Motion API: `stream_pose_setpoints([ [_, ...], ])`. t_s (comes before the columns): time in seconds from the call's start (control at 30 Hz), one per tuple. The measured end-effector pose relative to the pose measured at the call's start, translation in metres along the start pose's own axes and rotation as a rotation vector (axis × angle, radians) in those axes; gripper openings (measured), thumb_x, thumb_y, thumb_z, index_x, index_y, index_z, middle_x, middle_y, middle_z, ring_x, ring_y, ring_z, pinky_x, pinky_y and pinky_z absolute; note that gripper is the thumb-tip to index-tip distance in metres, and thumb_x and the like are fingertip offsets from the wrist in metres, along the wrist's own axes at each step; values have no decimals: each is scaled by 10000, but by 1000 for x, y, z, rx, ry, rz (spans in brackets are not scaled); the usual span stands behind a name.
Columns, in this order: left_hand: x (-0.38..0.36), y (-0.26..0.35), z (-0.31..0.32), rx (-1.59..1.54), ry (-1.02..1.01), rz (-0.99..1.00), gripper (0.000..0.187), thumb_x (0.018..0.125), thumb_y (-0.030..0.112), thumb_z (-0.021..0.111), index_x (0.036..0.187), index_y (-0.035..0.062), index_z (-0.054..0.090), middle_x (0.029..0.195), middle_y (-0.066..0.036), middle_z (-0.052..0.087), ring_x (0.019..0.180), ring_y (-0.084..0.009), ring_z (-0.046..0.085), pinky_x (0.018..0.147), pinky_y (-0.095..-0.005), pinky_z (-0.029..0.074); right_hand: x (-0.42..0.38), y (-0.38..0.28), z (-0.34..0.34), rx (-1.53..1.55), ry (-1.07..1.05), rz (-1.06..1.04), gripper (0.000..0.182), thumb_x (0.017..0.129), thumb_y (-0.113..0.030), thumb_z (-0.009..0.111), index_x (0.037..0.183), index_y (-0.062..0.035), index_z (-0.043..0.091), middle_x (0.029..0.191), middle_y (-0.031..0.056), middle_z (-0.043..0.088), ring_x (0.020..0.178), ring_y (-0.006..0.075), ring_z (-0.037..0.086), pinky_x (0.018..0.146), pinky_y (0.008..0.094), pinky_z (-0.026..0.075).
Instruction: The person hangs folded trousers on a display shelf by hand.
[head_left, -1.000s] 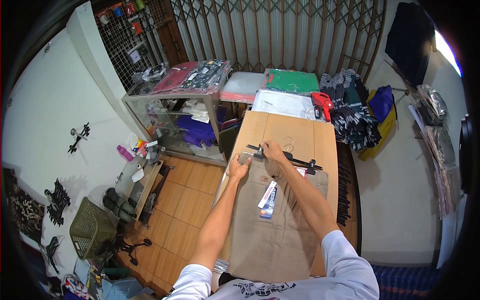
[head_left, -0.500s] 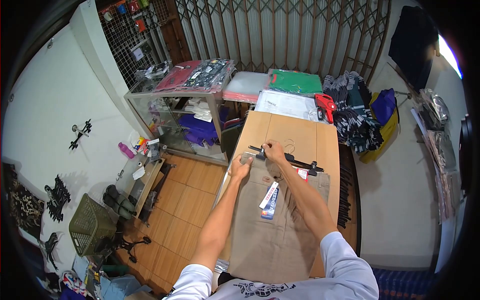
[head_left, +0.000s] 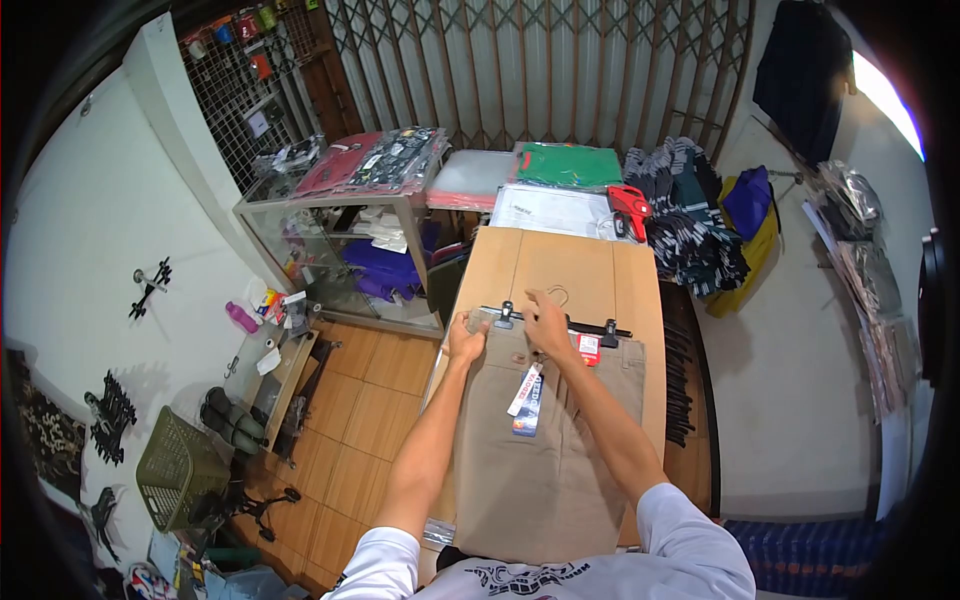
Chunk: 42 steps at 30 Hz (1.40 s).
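A pair of khaki trousers (head_left: 510, 450) lies flat, waistband away from me, with a white tag and a blue tag (head_left: 527, 405) hanging near the button. Across the waistband runs a black clip hanger (head_left: 590, 327) with a metal hook (head_left: 559, 294). Its left clip (head_left: 505, 315) sits on the waistband; the right clip (head_left: 610, 334) is beside a red label (head_left: 588, 349). My left hand (head_left: 467, 338) is closed on the waistband's left corner. Over the hanger bar, between the clips, my right hand (head_left: 544, 325) has its fingers apart, off the left clip.
The trousers rest on a wooden-topped table (head_left: 570, 262). Beyond are a red tape dispenser (head_left: 630, 208), packaged garments (head_left: 570, 165) and a glass cabinet (head_left: 340, 250). Hung garments (head_left: 685, 220) stand at right. A green basket (head_left: 183, 465) is on the left.
My right hand has let go of the left clip and moved slightly right along the hanger. My left hand still holds the waistband corner. The whole view has shifted slightly.
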<state>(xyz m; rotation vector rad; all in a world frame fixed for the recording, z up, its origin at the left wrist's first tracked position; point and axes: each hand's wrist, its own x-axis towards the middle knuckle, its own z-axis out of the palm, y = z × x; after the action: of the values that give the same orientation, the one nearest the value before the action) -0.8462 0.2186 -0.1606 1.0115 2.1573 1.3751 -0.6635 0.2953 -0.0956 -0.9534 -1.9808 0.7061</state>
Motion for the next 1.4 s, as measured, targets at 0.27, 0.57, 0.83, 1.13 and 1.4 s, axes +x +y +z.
stream_pose_setpoints([
  [0.27, -9, 12, -6, 3, 60, 60, 547, 751, 166, 819, 1199, -3, 555, 1130, -173, 642, 1054, -280, 617, 937, -364, 469, -93, 30, -116, -566, 343, 368, 660, 780, -180, 740, 1358, -40, 456, 1360, 236, 477, 1308, 412, 397, 1050, 576, 330],
  [0.57, -17, 27, -10, 263, 86, 78, 670, 757, 184, 805, 1309, 57, 446, 1185, -168, 565, 1125, -325, 556, 984, -439, 412, -92, 78, -158, 13, 21, 664, 709, 721, -207, 849, 1300, 33, 519, 1178, 184, 663, 1063, 271, 639, 909, 367, 497],
  [0.83, -30, 110, 34, 149, 10, 701, 500, 825, 115, 696, 1285, 42, 515, 1191, -194, 592, 1145, -347, 558, 982, -459, 418, -110, 77, -151, 259, 184, 498, 539, 799, -120, 788, 1287, -12, 584, 1144, 141, 676, 1046, 196, 626, 931, 325, 481],
  [1.13, -19, 186, 150, 336, -805, 521, 664, 1010, 526, 368, 909, -38, 704, 917, -317, 667, 982, -429, 658, 869, -480, 478, -111, 53, -165, 280, 137, 561, 486, 794, -216, 815, 1193, 5, 645, 1062, 116, 702, 948, 180, 647, 846, 333, 511],
  [1.4, -3, 193, 185, 398, -814, 454, 762, 1004, 578, 295, 826, -20, 732, 894, -340, 661, 978, -464, 642, 919, -486, 462, -110, 50, -162, 308, 212, 590, 377, 768, -352, 814, 1052, -114, 745, 896, 58, 744, 877, 171, 684, 862, 352, 497],
])
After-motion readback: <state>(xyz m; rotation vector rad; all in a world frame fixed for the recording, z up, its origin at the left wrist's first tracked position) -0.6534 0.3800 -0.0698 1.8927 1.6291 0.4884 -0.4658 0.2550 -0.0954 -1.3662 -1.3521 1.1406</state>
